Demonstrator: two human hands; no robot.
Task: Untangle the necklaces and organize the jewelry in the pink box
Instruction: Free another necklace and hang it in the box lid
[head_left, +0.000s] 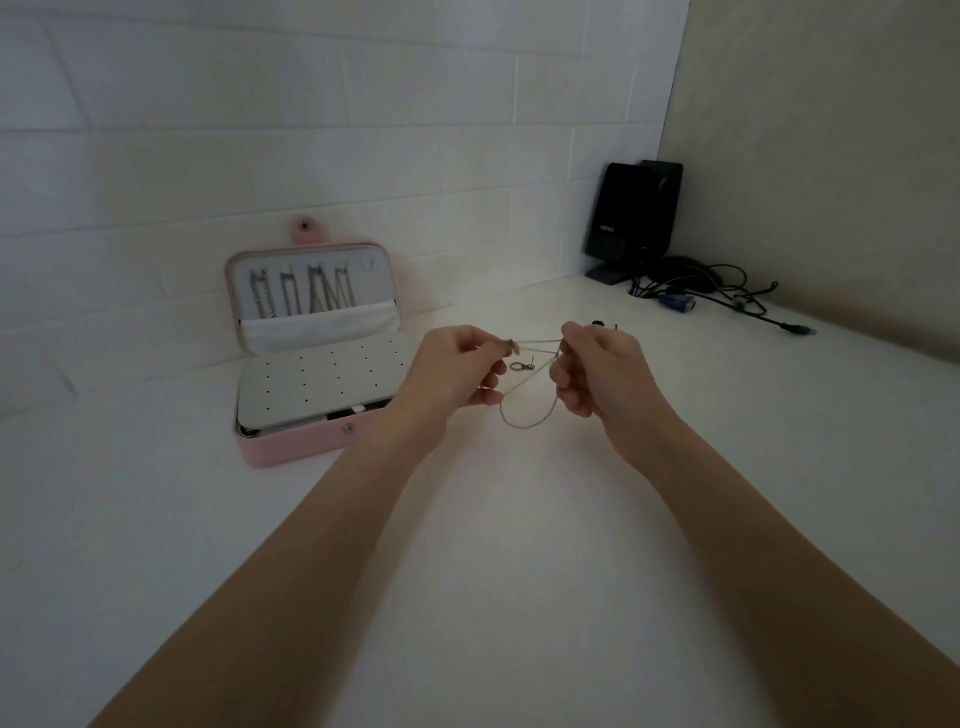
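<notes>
Both hands are up over the white surface (519, 597), just to the right of the pink box (306, 441), and each one is pinching the same thin silver necklace (524, 410). The left hand (457, 371) has its fingers curled around one end, thumb and forefinger nipping what looks like a clasp or small charm. The right hand (597, 371) is pinching the other side, and the chain runs almost straight between them with a slack loop hanging below, apart from the surface as far as anyone can tell.

Going big to small: the pink box sits open with its lid leaning back against the tiled wall, and a row of chains (304, 296) already hangs inside the lid above a white pocket. The lower tray is a white panel full of little holes. Right of the hands, on the surface behind the loop, lies a small ring-and-stud piece (521, 365); too small to say exactly what it is. Far right of the box, a black speaker (634, 218) and a bunch of cables (727, 293) sit in the corner.

For this step, probably best not to pull the chain tight, since tension only locks a knot. Better to keep it slack, work any snag loose with the fingertips, then carry it to a free hook in the lid.
</notes>
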